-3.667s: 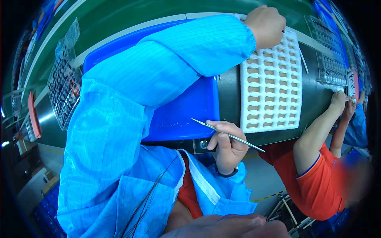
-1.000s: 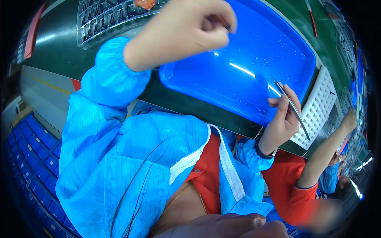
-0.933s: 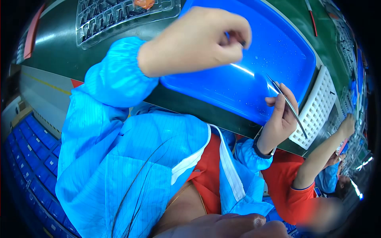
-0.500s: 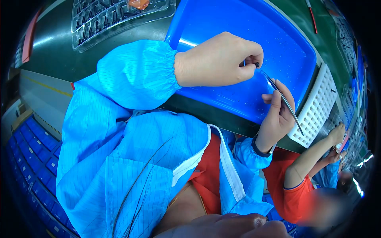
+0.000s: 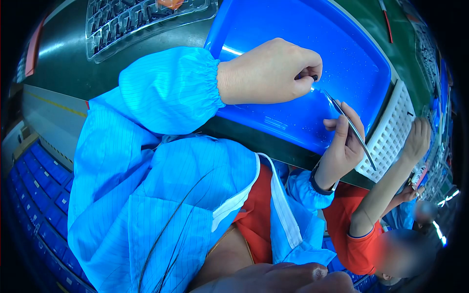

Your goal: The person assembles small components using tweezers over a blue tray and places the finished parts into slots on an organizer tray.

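Note:
My left hand (image 5: 271, 72), in a blue sleeve, is pinched on a small black part (image 5: 314, 77) over the blue tray (image 5: 351, 63). My right hand (image 5: 343, 141) holds a thin metal pointed tool (image 5: 355, 131) like a pen, its tip up and to the left, just beside the fingers of my left hand. Whether the tip touches the black part I cannot tell. Small bright specks lie scattered on the tray's floor.
A clear plastic tray of dark parts (image 5: 124, 27) with an orange piece (image 5: 170, 4) stands at the upper left. Right of the blue tray lies a white foam tray (image 5: 388, 134). At the right, a co-worker in a red shirt (image 5: 349, 229) reaches an arm over the bench.
My left hand has come from the left edge of the blue tray to the tool tip. Earlier it was over the white foam tray. The co-worker's hand has moved up.

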Motion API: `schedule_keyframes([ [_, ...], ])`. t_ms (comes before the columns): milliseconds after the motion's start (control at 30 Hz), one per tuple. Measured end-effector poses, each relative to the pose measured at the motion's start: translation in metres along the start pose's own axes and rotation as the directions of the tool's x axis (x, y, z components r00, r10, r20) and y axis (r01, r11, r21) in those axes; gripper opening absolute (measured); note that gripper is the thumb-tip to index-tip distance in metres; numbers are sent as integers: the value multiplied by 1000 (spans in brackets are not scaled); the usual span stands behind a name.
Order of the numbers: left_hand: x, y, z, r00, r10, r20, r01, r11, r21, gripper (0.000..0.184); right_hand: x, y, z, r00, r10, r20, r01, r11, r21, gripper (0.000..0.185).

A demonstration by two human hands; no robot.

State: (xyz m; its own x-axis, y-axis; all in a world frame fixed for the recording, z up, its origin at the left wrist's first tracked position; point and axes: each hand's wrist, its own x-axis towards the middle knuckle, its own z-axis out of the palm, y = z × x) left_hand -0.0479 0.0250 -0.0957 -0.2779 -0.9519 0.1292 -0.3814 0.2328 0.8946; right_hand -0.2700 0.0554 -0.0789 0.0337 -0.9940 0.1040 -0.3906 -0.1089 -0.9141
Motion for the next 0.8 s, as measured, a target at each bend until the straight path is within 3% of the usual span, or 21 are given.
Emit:
schedule_keyframes([
  [800, -2, -3, 2, 1000, 21, -5, -21, 1000, 22, 13, 19, -2, -17, 991, -40, -130, 13, 980, -201, 22],
])
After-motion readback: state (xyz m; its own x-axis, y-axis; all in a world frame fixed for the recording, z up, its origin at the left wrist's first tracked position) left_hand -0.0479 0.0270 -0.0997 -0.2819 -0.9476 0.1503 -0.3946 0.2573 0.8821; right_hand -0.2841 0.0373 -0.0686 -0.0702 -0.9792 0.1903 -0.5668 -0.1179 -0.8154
